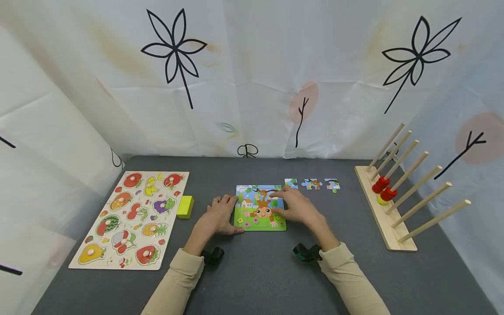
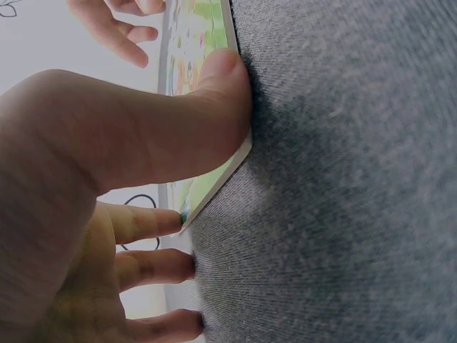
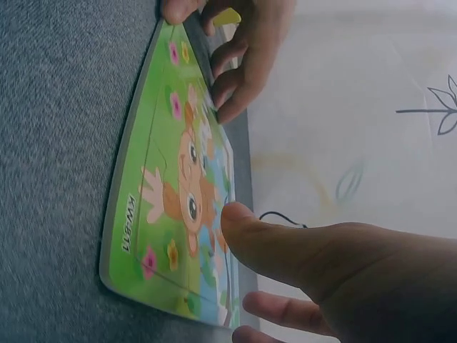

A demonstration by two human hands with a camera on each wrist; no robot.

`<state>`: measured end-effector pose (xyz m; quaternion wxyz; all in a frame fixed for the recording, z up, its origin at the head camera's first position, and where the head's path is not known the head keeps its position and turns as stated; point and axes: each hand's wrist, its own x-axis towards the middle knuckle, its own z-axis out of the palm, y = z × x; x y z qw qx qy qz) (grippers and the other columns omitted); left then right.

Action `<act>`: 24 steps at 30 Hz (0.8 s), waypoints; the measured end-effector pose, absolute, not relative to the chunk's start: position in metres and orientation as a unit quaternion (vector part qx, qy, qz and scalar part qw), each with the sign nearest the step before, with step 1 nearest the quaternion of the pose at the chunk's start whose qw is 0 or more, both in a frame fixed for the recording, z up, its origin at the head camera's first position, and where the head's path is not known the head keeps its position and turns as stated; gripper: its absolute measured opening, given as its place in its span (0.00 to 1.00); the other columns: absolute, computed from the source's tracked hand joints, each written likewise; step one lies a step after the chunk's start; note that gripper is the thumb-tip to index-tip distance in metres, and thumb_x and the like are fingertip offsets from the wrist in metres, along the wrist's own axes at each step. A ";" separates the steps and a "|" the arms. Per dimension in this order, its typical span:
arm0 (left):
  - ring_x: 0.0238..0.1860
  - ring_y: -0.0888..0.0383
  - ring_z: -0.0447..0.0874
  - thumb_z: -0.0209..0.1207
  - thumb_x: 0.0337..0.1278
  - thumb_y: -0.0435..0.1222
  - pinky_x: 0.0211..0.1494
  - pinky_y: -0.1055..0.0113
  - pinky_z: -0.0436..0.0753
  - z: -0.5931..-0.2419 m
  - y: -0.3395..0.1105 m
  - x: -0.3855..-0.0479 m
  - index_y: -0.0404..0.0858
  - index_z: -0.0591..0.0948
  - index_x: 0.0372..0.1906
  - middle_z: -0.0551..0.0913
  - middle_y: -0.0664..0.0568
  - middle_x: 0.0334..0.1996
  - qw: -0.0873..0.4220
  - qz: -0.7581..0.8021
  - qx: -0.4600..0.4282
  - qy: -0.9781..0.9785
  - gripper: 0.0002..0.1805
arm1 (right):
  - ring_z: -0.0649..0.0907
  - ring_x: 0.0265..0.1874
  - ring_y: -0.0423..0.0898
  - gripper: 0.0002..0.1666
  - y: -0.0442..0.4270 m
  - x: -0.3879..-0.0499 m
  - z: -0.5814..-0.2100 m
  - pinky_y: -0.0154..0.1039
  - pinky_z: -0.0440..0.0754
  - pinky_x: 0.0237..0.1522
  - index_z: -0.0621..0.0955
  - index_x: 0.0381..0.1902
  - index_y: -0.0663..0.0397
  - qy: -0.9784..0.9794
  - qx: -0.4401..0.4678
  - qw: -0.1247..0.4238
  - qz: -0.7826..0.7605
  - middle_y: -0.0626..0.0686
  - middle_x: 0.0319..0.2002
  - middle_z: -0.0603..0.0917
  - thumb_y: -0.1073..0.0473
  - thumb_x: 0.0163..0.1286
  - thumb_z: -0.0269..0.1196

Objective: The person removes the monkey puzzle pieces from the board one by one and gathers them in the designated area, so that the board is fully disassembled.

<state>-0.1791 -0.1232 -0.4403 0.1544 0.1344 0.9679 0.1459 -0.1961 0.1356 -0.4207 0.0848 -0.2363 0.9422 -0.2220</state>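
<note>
A jigsaw puzzle board point(image 1: 261, 221) with a cartoon monkey on green and blue lies flat on the table. At its left side rests my left hand point(image 1: 220, 216); the thumb point(image 2: 221, 93) touches the near-left corner and a fingertip meets the left edge. My right hand point(image 1: 297, 205) arches over the board's right side, thumb and fingers apart, with nothing visible between them. In the right wrist view its thumb point(image 3: 246, 225) is over the picture; whether it touches is unclear. Three loose puzzle pieces point(image 1: 312, 184) lie in a row behind the right hand, the leftmost just past the board's far-right corner.
A fruit peg puzzle board point(image 1: 130, 227) lies at the left, with a yellow block point(image 1: 185, 207) beside its right edge. On the right stands a wooden rack point(image 1: 387, 218) with several tilted-looking pegs and a few red and yellow beads point(image 1: 387, 194). A patterned curtain point(image 1: 256, 78) hangs behind the table.
</note>
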 end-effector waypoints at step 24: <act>0.73 0.30 0.62 0.74 0.50 0.55 0.69 0.27 0.67 -0.440 -0.124 -0.180 0.37 0.63 0.77 0.67 0.37 0.73 0.157 0.152 0.137 0.966 0.54 | 0.78 0.47 0.53 0.25 0.105 -0.200 -0.428 0.50 0.77 0.51 0.83 0.62 0.53 0.929 -0.275 0.099 -0.229 0.57 0.51 0.82 0.54 0.69 0.70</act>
